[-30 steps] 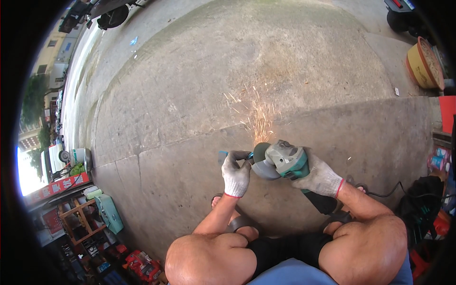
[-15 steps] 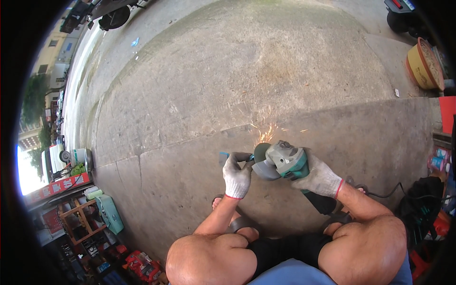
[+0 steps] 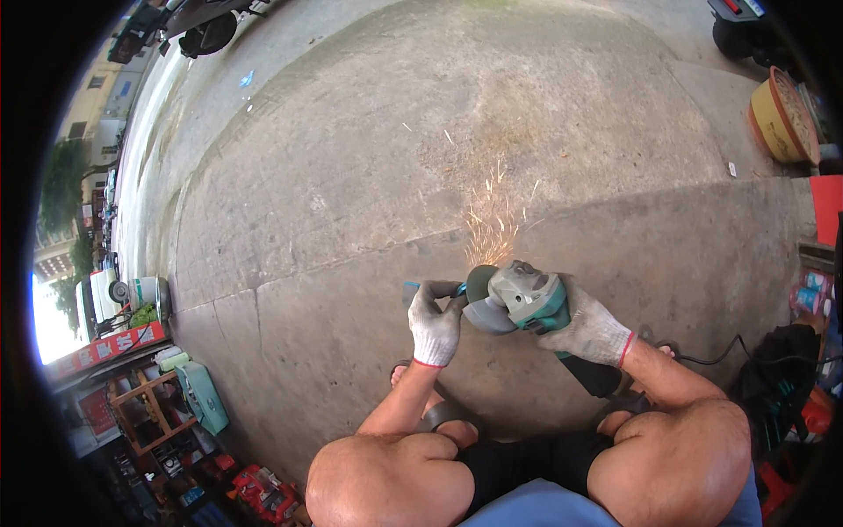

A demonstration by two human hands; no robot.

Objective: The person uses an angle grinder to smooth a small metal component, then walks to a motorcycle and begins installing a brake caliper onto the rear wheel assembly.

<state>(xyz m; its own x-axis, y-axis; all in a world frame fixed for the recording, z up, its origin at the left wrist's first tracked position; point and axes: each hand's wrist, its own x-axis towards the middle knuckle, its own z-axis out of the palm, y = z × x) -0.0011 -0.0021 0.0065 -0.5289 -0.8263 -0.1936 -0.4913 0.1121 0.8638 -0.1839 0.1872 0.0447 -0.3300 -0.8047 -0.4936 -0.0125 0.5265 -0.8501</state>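
My right hand (image 3: 590, 327), in a white work glove with a red cuff, is closed round the body of a teal and grey angle grinder (image 3: 532, 296). The grinder's disc (image 3: 479, 283) faces left, with a grey guard (image 3: 489, 318) below it. My left hand (image 3: 435, 323), gloved too with a dark-coated front, pinches a small blue piece (image 3: 411, 286) whose other end meets the disc. The fingers cover most of this piece, so its kind is unclear. Orange sparks (image 3: 493, 224) fly from the disc away from me.
A black cord (image 3: 716, 360) runs off to the right past a black bag (image 3: 780, 386). A yellow pot (image 3: 780, 119) stands at the far right. On the left are a teal case (image 3: 202, 397), a wooden frame (image 3: 151, 408) and red tools (image 3: 263, 492). Concrete floor (image 3: 351, 176) spreads ahead.
The spark spray has grown larger and reaches farther from the disc. Both hands keep their grip, and the grinder and the blue piece have shifted only slightly to the left.
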